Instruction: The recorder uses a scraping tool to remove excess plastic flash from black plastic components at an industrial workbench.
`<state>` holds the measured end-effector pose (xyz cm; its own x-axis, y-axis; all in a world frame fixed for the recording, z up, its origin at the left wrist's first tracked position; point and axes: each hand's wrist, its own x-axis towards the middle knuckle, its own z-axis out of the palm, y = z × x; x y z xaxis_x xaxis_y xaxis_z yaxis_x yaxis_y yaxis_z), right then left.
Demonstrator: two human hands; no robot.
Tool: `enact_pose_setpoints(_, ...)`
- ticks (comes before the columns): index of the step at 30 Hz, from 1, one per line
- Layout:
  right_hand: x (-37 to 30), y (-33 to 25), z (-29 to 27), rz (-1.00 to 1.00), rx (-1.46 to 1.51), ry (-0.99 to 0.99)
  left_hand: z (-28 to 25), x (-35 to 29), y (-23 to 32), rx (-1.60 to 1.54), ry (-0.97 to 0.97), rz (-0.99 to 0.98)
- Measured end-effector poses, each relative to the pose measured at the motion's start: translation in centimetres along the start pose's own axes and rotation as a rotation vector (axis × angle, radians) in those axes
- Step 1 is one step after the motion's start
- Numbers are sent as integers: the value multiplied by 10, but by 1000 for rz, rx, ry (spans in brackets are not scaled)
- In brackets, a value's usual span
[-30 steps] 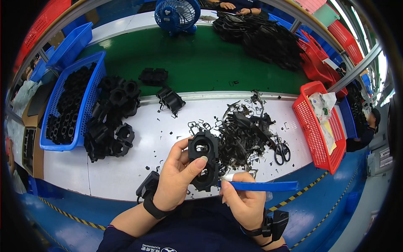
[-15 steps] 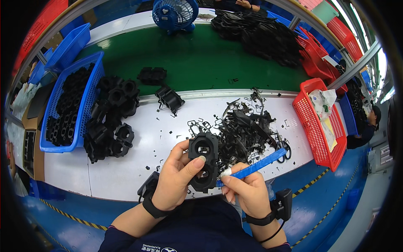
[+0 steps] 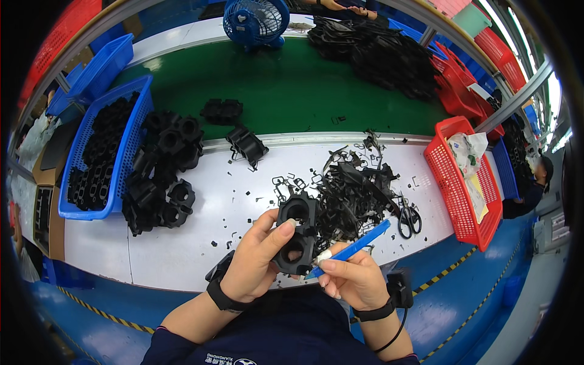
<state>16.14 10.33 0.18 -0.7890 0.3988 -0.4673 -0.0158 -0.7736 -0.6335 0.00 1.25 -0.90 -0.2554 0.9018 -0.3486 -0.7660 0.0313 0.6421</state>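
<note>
My left hand [image 3: 250, 264] is closed round a black moulded plastic part [image 3: 310, 238] with two large round openings, its thumb lying across the front. In my right hand [image 3: 359, 281] is a slim, flat blue tool [image 3: 364, 239], pinched near its lower end and slanting up to the right. That lower end meets the bottom right edge of the black part; its tip is too small to make out. A white wrapping [image 3: 324, 257] covers one right fingertip. Just beyond the part lies a heap of black plastic scraps [image 3: 356, 198], with black scissors [image 3: 409, 220] on its right.
Several similar black parts [image 3: 173, 143] are piled left, beside a full blue basket [image 3: 143, 115]. Two more lie near the green surface [image 3: 274, 91]. A red basket [image 3: 441, 176] stands right. At the back are a blue fan [image 3: 255, 24] and a dark heap [image 3: 377, 55].
The blue tool's upper end has swung left and down, away from the scissors. The black part has tilted slightly, so its openings show more fully. Both hands keep their hold.
</note>
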Motion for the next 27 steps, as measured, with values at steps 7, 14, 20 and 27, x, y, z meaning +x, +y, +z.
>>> enact_pose_setpoints(7, 0, 0, -17, -279, 296, -302, -8, 6, 0, -74, -51, -74)
enact_pose_setpoints(14, -6, -12, -23, -633, -348, 187, -9, -3, 2, -286, -132, -217)
enact_pose_setpoints(20, -8, -14, -30, -734, -627, 303, -11, 2, 1, -147, -359, -112)
enact_pose_setpoints(27, -13, -19, -17, -771, -604, 249, -5, -3, 3, 70, -172, -41)
